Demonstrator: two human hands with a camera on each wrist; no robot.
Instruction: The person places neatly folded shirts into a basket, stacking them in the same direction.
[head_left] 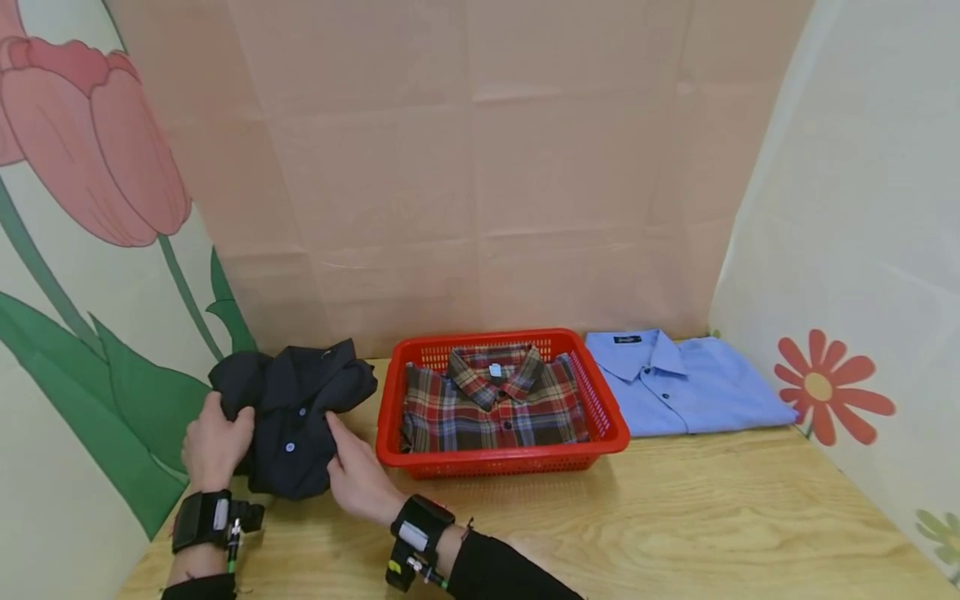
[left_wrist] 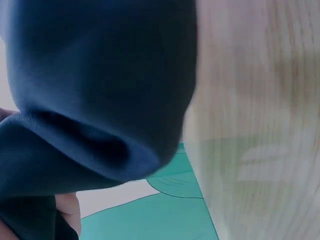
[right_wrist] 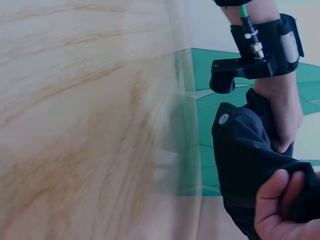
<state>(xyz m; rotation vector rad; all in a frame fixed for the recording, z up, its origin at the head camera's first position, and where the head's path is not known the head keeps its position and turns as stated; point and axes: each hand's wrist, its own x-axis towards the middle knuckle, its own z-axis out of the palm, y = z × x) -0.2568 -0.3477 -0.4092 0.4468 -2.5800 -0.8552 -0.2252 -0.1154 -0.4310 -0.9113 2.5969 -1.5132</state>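
Dark button-up shirt [head_left: 279,467] gripped from both sides

The left hand [head_left: 213,443] and right hand [head_left: 362,477] pinch its edges, fingers curled on the cloth, left of the red basket [head_left: 502,458] holding a plaid shirt [head_left: 487,421]. It seems raised off the surface [head_left: 660,517]. Lifting the bundle appears in hand; the next move probably calls for even support.

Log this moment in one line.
left hand grips dark shirt; right hand grips same shirt; plaid shirt in red basket; blue shirt beside basket
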